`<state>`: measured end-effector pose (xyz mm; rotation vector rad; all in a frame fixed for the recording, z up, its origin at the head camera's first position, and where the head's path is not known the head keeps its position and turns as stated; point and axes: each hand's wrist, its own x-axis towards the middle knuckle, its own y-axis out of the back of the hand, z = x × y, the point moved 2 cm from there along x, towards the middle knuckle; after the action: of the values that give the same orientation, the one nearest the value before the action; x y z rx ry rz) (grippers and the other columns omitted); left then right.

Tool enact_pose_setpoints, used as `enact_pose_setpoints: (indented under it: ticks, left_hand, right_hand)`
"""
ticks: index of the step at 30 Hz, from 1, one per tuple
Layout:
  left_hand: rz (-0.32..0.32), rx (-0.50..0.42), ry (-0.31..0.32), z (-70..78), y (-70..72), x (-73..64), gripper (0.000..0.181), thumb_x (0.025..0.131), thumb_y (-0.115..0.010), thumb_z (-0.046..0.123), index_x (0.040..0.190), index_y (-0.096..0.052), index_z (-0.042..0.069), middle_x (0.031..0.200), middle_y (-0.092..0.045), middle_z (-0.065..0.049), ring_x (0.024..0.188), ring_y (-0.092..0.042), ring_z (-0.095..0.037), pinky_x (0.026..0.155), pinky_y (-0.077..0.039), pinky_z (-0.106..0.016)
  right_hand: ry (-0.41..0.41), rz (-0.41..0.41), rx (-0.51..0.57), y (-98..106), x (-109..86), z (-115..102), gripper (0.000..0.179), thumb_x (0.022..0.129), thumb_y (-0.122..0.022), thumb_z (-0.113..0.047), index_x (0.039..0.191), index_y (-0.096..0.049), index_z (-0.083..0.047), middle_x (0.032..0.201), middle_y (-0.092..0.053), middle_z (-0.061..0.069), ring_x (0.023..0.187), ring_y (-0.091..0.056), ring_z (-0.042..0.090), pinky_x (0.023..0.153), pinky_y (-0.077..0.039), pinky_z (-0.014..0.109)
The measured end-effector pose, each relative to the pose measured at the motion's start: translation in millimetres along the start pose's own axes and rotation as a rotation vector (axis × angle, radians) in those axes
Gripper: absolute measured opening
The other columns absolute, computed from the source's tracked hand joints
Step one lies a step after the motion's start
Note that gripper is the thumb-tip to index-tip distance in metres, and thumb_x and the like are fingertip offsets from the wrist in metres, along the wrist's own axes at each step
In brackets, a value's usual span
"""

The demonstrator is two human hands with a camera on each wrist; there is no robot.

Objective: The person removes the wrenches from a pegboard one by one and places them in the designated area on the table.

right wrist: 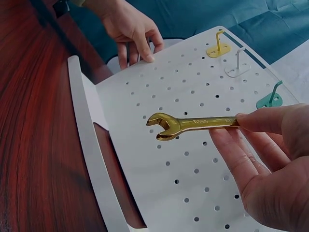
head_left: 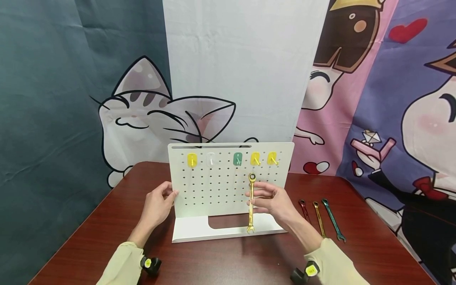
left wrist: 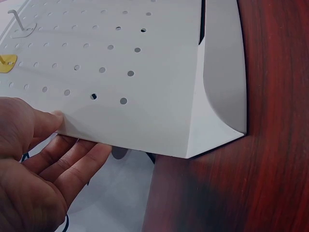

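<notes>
A white pegboard stand (head_left: pixel 213 186) stands upright on the table, with a row of small hooks near its top. My left hand (head_left: pixel 158 202) pinches the board's left edge, thumb on the front face and fingers behind, as the left wrist view shows. In my right hand (head_left: pixel 273 202) is a gold combination wrench (head_left: pixel 251 206), pinched between thumb and fingers. It hangs nearly vertical in front of the board, ring end up and open end down. In the right wrist view the open jaw of the wrench (right wrist: pixel 193 124) points away from the fingers.
Yellow hooks (head_left: pixel 192 160), a clear hook (head_left: pixel 211 159) and a green hook (head_left: pixel 237 159) sit along the board's top. Right of the stand lie a red wrench (head_left: pixel 304 210), another gold wrench (head_left: pixel 319 219) and a green wrench (head_left: pixel 333 220) on the brown table (head_left: pixel 221 263).
</notes>
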<state>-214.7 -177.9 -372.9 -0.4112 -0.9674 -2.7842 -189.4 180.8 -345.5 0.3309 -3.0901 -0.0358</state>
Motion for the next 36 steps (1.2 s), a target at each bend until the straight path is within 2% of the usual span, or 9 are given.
enact_pose_setpoints:
  ticks: [5,14,21,24,29,36]
  left_hand:
    - [-0.004,-0.001,0.004,-0.4,0.0,0.1,0.011,0.103,-0.068,0.012,0.112,-0.068,0.005,0.091,-0.072,-0.011,0.072,-0.061,-0.016,0.063,-0.047,-0.026]
    - [0.004,0.004,-0.006,-2.3,-1.5,-0.6,0.011,0.103,-0.068,0.011,0.112,-0.068,0.005,0.089,-0.071,-0.011,0.07,-0.06,-0.016,0.061,-0.046,-0.026]
    - [0.007,-0.001,-0.011,-0.8,-0.6,-0.5,0.011,0.103,-0.068,0.011,0.112,-0.068,0.005,0.09,-0.072,-0.011,0.07,-0.061,-0.015,0.062,-0.047,-0.025]
    - [0.005,-0.003,-0.011,-0.2,-0.1,-0.5,0.011,0.103,-0.068,0.012,0.112,-0.069,0.005,0.091,-0.073,-0.012,0.07,-0.062,-0.015,0.063,-0.047,-0.025]
    - [-0.005,-0.001,-0.009,0.5,0.4,-0.8,0.011,0.104,-0.068,0.012,0.111,-0.068,0.005,0.091,-0.072,-0.011,0.07,-0.061,-0.015,0.062,-0.046,-0.025]
    - [-0.003,-0.002,-0.01,-0.8,0.0,-0.2,0.011,0.103,-0.068,0.011,0.112,-0.068,0.005,0.09,-0.072,-0.011,0.07,-0.061,-0.016,0.063,-0.047,-0.026]
  right_hand:
    - [-0.016,0.018,-0.001,4,-1.7,1,0.061,0.092,-0.075,0.005,0.148,-0.051,0.005,0.13,-0.07,0.03,0.095,-0.079,0.022,0.083,-0.064,0.042]
    - [-0.016,0.018,0.026,13,-6.3,5,0.061,0.092,-0.076,0.004,0.148,-0.05,0.007,0.122,-0.077,0.019,0.093,-0.078,0.018,0.083,-0.064,0.041]
    - [-0.038,0.06,0.02,19,-6.9,6,0.065,0.092,-0.076,0.004,0.151,-0.048,0.006,0.126,-0.074,0.024,0.092,-0.079,0.019,0.083,-0.064,0.043]
    - [-0.048,0.084,0.025,21,-7.5,6,0.064,0.092,-0.076,0.004,0.15,-0.05,0.004,0.123,-0.076,0.021,0.092,-0.079,0.021,0.083,-0.064,0.044]
    - [-0.049,0.082,0.001,24,-8.7,8,0.064,0.093,-0.076,0.003,0.15,-0.049,0.005,0.12,-0.078,0.015,0.093,-0.079,0.018,0.084,-0.064,0.042]
    - [-0.045,0.074,0.018,28,-10.0,9,0.063,0.094,-0.073,0.004,0.152,-0.047,0.007,0.124,-0.076,0.02,0.092,-0.079,0.018,0.084,-0.064,0.041]
